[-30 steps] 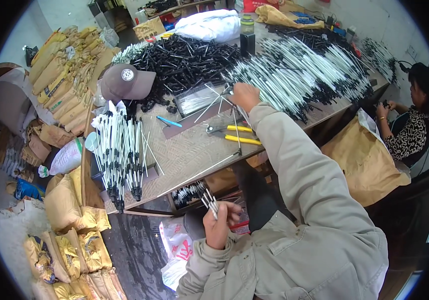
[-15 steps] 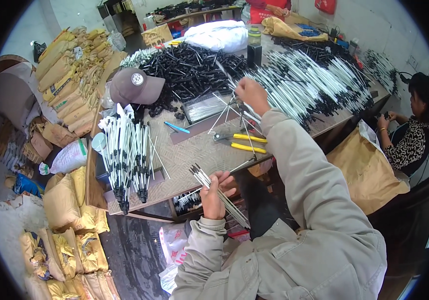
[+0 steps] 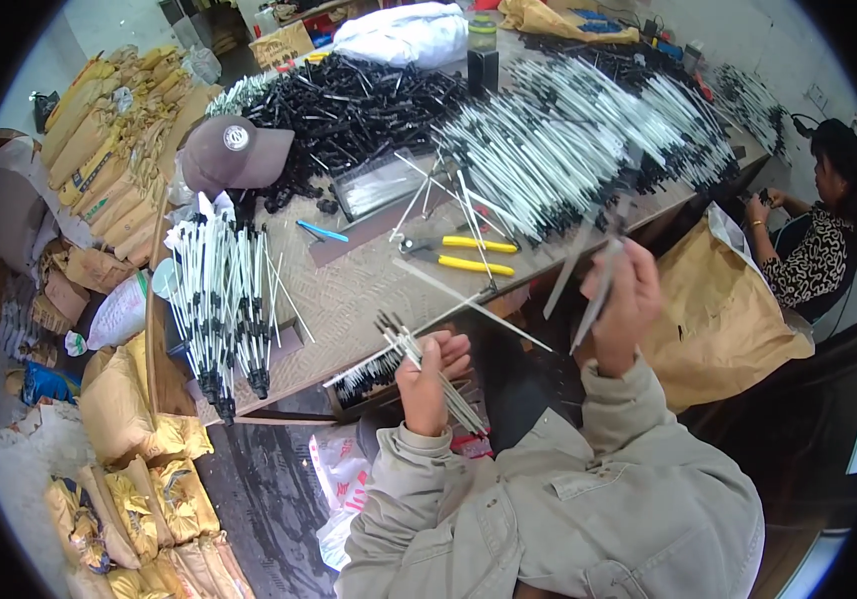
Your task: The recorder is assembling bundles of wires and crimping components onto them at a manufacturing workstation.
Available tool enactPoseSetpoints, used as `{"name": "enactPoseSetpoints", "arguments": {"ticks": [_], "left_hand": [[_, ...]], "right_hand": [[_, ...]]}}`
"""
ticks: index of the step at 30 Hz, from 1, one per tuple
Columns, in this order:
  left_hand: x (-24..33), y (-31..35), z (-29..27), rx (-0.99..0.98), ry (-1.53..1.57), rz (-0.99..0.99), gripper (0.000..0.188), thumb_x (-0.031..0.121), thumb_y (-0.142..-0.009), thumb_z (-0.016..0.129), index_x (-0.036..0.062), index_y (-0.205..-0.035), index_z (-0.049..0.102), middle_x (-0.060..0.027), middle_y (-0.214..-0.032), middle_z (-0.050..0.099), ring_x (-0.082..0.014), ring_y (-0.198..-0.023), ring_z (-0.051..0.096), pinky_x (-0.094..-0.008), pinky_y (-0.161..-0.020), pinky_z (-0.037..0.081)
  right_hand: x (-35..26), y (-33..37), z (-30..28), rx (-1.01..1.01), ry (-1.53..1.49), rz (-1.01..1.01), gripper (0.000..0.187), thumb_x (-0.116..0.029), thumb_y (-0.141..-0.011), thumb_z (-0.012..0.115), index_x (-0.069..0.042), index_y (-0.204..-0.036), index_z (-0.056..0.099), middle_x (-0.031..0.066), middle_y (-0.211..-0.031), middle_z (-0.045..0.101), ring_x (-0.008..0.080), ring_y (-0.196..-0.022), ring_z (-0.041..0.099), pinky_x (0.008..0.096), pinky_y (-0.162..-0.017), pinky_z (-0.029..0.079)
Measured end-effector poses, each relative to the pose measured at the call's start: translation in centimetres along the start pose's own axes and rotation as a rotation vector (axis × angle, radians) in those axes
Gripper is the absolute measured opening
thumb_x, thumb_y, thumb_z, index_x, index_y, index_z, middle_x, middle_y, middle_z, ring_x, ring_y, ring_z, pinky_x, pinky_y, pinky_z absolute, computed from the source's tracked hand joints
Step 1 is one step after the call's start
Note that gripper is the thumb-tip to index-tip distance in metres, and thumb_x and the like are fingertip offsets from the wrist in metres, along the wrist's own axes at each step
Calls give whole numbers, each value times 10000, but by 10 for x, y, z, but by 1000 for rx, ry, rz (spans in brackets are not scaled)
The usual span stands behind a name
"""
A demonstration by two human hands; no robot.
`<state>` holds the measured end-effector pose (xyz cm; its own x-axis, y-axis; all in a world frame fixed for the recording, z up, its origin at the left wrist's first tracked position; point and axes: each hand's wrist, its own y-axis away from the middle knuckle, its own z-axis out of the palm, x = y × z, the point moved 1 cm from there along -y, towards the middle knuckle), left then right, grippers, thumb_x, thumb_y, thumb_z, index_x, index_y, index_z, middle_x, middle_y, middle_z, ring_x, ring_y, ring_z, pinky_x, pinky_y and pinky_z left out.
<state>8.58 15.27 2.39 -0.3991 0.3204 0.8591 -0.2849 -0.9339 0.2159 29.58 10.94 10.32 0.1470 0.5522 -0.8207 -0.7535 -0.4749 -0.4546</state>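
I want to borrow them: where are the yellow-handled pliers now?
In the head view, near the middle, the yellow-handled pliers lie on the table, right of the blue tool and left of the person's right hand.

Bright, soft light (black fisheye corners), blurry right hand (image 3: pixel 628 304).

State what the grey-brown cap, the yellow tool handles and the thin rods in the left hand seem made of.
Grey-brown cap: probably cloth, given its matte, shine-free surface.
Yellow tool handles: likely smooth plastic or rubber, judging by the even, bright colour.
Thin rods in the left hand: pale, straight, smooth-looking; plastic or coated metal, I can't tell which.
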Motion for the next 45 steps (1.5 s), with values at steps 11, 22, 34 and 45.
{"name": "enactPoseSetpoints", "arguments": {"ticks": [11,22,34,45], "left_hand": [[21,29,53,-18,90,223,391,203,-970,363,-75,-1242,396,-177,-988,595,-214,-866,604,-303,-771,492],[41,41,25,257,153,359,197,185,-949,434,47,-1079,486,-45,-644,520,-81,-445,421,-194,-373,316],[24,59,16,44,101,198,169,173,-931,445,48,-1045,449,-171,-951,627,-309,-937,614,-402,-823,490],[8,48,13,-82,104,61,225,188,-952,414,-8,-1056,456,-213,-1023,601,-268,-908,621,-342,-772,515]], "right_hand": [[3,71,-1,-697,46,437,158,8,-827,578,27,-983,592,23,-811,591,42,-583,533,181,-503,419],[78,-54,80,-666,695,-239,232,-208,-838,550,-4,-747,611,138,-677,591,249,-591,583,353,-552,449],[126,-123,111,-594,850,-6,222,-231,-747,554,-33,-743,653,153,-677,621,287,-619,611,373,-558,459],[46,-126,69,-418,11,76,190,-163,-913,482,5,-934,567,-1,-725,514,64,-616,446,190,-557,354]]}}
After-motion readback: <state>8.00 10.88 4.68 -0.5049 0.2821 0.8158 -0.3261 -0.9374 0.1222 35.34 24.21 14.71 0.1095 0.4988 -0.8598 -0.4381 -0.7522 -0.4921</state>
